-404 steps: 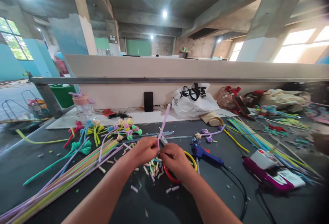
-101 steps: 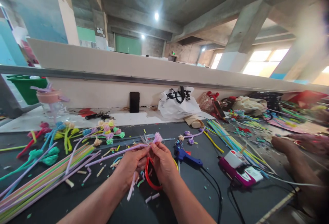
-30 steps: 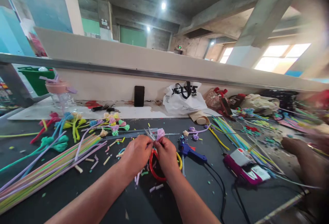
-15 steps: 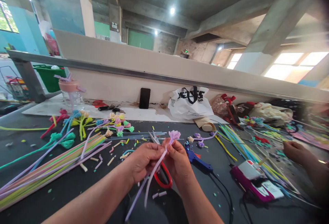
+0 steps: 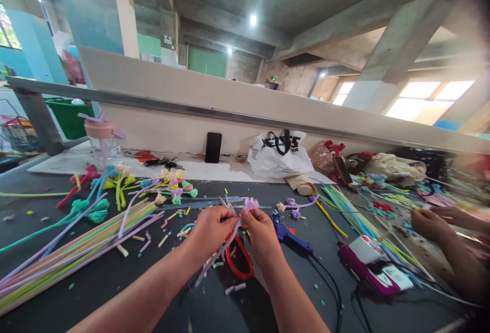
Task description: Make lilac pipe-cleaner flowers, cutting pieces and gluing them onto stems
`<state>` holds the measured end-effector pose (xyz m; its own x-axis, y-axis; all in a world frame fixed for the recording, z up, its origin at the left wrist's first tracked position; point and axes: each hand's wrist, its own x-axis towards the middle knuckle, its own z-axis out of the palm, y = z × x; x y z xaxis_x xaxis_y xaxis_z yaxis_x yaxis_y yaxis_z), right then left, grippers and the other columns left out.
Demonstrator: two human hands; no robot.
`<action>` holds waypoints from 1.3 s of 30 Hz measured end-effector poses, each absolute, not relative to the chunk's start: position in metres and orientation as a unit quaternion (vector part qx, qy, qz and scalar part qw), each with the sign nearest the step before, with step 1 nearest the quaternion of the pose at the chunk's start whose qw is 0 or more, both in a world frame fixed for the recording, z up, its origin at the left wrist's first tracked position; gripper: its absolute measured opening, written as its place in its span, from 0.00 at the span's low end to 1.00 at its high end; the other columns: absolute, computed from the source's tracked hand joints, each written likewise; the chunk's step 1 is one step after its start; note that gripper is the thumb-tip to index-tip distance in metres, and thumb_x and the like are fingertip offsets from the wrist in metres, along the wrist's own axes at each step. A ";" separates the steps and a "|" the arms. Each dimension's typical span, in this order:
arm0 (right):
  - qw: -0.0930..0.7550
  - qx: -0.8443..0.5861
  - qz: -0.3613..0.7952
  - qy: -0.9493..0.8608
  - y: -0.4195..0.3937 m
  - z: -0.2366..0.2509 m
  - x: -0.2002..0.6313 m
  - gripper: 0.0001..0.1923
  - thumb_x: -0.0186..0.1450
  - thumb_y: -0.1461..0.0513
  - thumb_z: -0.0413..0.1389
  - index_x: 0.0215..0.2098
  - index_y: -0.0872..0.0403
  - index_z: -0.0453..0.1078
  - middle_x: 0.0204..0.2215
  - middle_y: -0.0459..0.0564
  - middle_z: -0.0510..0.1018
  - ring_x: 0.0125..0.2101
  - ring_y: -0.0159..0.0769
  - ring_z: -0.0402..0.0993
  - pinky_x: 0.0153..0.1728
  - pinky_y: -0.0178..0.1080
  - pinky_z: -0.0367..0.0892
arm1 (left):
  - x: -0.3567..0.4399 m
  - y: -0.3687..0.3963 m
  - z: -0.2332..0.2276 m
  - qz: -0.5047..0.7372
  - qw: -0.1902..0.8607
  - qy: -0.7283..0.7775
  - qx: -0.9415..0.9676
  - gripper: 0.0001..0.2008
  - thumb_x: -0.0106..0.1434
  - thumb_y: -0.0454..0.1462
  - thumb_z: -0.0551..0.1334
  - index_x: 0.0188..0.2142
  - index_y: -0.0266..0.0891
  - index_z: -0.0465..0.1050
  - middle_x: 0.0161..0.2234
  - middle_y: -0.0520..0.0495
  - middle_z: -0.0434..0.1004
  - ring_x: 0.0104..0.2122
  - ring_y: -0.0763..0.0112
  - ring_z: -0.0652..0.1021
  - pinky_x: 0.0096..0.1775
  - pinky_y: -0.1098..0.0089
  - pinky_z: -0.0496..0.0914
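A small lilac pipe-cleaner flower (image 5: 251, 204) stands up between my hands, with its pale stem (image 5: 219, 257) slanting down to the lower left. My right hand (image 5: 263, 233) is closed in a pinch just under the bloom. Beside it, the fingertips of my left hand (image 5: 212, 230) are pressed together on the stem. Beneath both hands lie red-handled scissors (image 5: 248, 273), blades pointing away and partly covered. A blue glue gun (image 5: 293, 237) rests right of my right hand, its cable running toward the front.
Bundled pipe cleaners (image 5: 84, 251) and finished flowers (image 5: 172, 185) lie on the left. A purple power strip (image 5: 367, 269) with a plugged-in charger is at the right. Behind are a phone (image 5: 213, 148) and a white bag (image 5: 279, 154). Another person's hands (image 5: 432, 225) work at the far right.
The stem's tail has swung up and left from hanging low. My left hand has shifted slightly up. A second hand of the other person has come into view at the right.
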<state>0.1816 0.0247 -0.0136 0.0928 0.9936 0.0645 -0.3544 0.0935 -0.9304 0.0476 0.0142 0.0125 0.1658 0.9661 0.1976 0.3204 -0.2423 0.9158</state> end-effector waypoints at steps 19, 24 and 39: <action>0.571 -0.235 0.713 -0.332 0.015 -0.006 0.174 0.10 0.47 0.61 0.65 0.19 0.57 0.68 0.14 0.43 0.69 0.17 0.26 0.62 0.22 0.31 0.60 | 0.048 0.011 0.008 0.386 0.734 0.365 0.423 0.17 0.44 0.45 0.66 0.22 0.35 0.63 0.14 0.59 0.57 0.13 0.86 0.51 0.18 0.76 0.41; 0.590 -0.260 0.680 -0.349 0.015 -0.005 0.172 0.10 0.46 0.62 0.65 0.19 0.57 0.69 0.15 0.43 0.71 0.17 0.26 0.62 0.23 0.31 0.60 | 0.045 0.016 0.005 0.386 0.708 0.372 0.459 0.18 0.44 0.46 0.66 0.22 0.34 0.65 0.13 0.60 0.54 0.13 0.86 0.49 0.18 0.75 0.40; 0.565 -0.225 0.710 -0.355 0.017 -0.012 0.176 0.09 0.53 0.59 0.61 0.23 0.56 0.68 0.17 0.44 0.70 0.19 0.28 0.64 0.25 0.34 0.61 | 0.045 0.013 0.018 0.387 0.707 0.349 0.478 0.12 0.48 0.43 0.63 0.23 0.35 0.65 0.13 0.58 0.59 0.13 0.83 0.57 0.17 0.78 0.49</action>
